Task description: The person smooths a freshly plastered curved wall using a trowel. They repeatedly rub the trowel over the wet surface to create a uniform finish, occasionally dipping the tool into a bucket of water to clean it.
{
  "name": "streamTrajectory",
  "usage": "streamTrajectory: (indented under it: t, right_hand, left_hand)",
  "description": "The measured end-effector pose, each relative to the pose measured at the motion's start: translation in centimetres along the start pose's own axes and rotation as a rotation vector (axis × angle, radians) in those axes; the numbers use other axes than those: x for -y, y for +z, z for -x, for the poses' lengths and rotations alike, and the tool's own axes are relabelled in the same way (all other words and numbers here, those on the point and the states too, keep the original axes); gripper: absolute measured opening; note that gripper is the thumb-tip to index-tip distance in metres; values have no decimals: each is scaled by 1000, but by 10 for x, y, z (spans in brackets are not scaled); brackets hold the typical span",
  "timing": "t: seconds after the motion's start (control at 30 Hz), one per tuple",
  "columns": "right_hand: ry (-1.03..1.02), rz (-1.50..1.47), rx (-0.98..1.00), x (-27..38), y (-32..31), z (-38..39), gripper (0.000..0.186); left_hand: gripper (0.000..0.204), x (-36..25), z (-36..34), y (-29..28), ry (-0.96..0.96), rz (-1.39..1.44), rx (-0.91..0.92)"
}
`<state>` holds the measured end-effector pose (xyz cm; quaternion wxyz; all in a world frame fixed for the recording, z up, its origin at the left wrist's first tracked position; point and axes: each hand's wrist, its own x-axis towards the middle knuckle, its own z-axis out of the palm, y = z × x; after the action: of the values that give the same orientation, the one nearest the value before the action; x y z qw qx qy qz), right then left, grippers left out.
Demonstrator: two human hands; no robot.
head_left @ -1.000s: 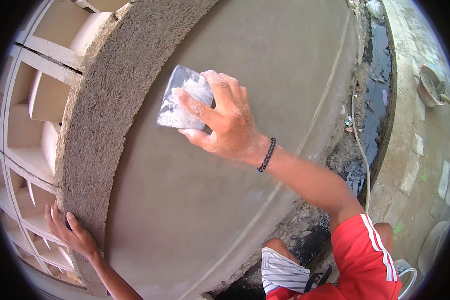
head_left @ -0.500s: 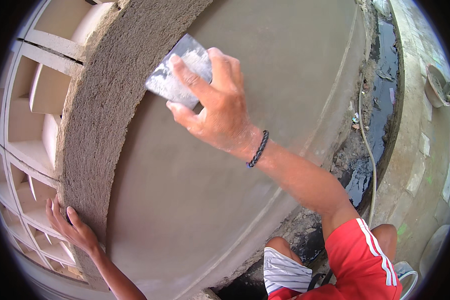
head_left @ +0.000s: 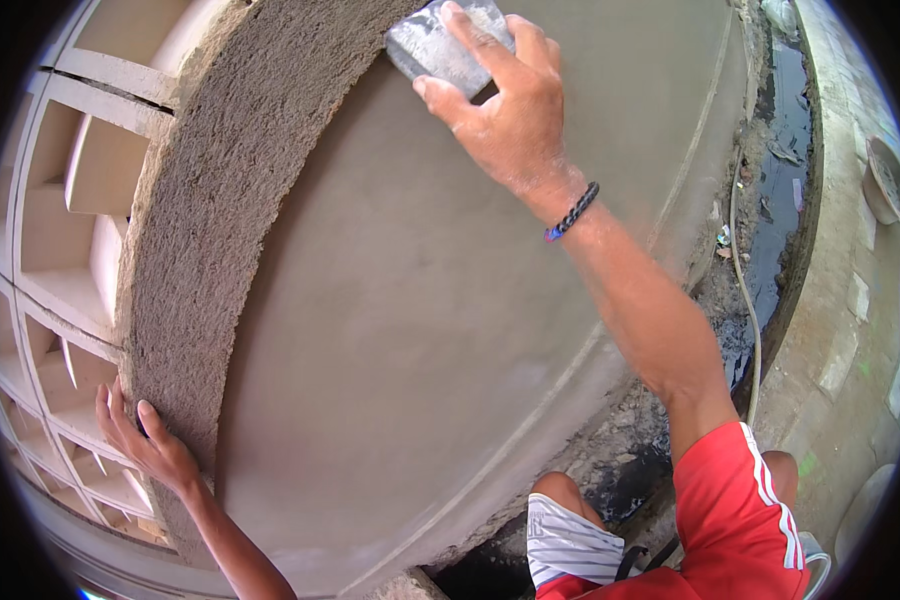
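My right hand (head_left: pixel 515 115) grips a grey rectangular block (head_left: pixel 445 48) smeared with pale cement, thumb on one side and fingers over the top. The block lies at the upper edge of the smooth grey plastered wall (head_left: pixel 400 290), where it meets the rough cement band (head_left: pixel 205 200). What the block is made of, I cannot tell. Down at the left, my left hand (head_left: pixel 150 445) rests on the rough band beside the pale openwork blocks, fingers stretched out and holding nothing.
Pale openwork blocks (head_left: pixel 70 270) line the left side. At the right, a ditch (head_left: pixel 775 190) of dark water runs along the wall's foot with a thin hose (head_left: pixel 740 260) beside it. Past it, a basin (head_left: pixel 885 180) stands on the concrete paving (head_left: pixel 830 300).
My right hand has moved up and to the right along the wall's top edge, carrying the grey block. The left hand stays at nearly the same spot.
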<state>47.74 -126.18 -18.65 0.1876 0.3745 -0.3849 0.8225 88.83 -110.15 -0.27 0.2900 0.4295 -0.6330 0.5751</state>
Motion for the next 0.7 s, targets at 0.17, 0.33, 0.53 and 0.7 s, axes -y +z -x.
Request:
streamTrajectory:
  t: [0.17, 0.33, 0.53, 0.7]
  right_hand:
    - [-166, -228, 314, 83, -12, 106, 63]
    - [-10, 67, 119, -13, -35, 76, 64]
    - [-102, -51, 167, 67, -9, 67, 60]
    - [-113, 1, 283, 39, -26, 81, 64]
  left_hand:
    - [51, -3, 4, 1, -8, -11, 20]
    - [48, -4, 1, -4, -31, -38, 0]
    - [46, -8, 0, -4, -25, -60, -1]
    - [43, -12, -5, -14, -9, -120, 16]
